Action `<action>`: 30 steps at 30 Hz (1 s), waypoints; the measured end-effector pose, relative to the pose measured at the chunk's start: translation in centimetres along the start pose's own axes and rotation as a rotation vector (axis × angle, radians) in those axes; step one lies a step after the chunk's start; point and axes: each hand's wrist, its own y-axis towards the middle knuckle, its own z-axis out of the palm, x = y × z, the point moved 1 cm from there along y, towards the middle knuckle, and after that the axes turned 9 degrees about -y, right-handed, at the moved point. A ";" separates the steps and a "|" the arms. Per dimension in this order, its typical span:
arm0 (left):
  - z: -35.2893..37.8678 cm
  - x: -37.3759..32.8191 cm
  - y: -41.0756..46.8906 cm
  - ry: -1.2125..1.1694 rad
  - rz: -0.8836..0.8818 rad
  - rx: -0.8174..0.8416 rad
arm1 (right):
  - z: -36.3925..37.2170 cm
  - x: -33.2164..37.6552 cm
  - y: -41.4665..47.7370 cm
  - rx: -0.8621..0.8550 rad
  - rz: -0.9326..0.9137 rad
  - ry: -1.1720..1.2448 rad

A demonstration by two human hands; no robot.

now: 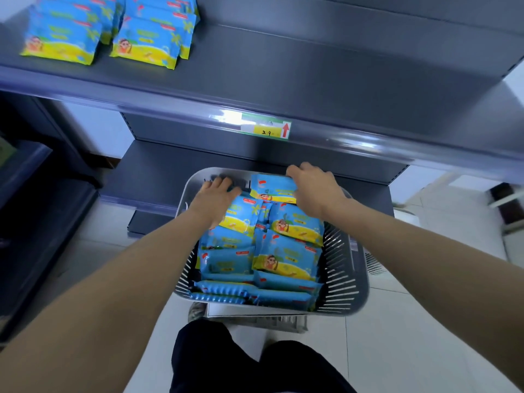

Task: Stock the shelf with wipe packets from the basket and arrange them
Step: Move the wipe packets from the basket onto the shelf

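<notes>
Right hand [314, 191] grips a packet [272, 190] in the basket [344, 279]; stacks [107, 32] occupy shelf's [312, 72] left.

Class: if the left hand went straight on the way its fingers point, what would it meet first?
Probably the basket's far wall, just ahead of the left hand; depth is unclear, so its fingers may already touch it.

Blue-yellow packets [286, 259] piled loose, overlapping, in grey slatted basket [344, 268] below grey shelf [312, 69]; two stacks [153, 35] lying flat at shelf's left end.
</notes>
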 end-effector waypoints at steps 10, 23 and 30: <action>-9.8 3.7 -2.9 -0.351 -0.020 -0.084 | -8.2 1.5 2.0 -0.292 -0.041 -0.066; -23.0 22.8 -7.3 -0.373 -0.223 -0.412 | -21.6 12.6 15.8 -0.405 -0.152 0.135; -23.5 34.2 -5.4 -0.274 -0.354 -0.425 | -20.6 17.5 23.4 -0.228 -0.140 0.199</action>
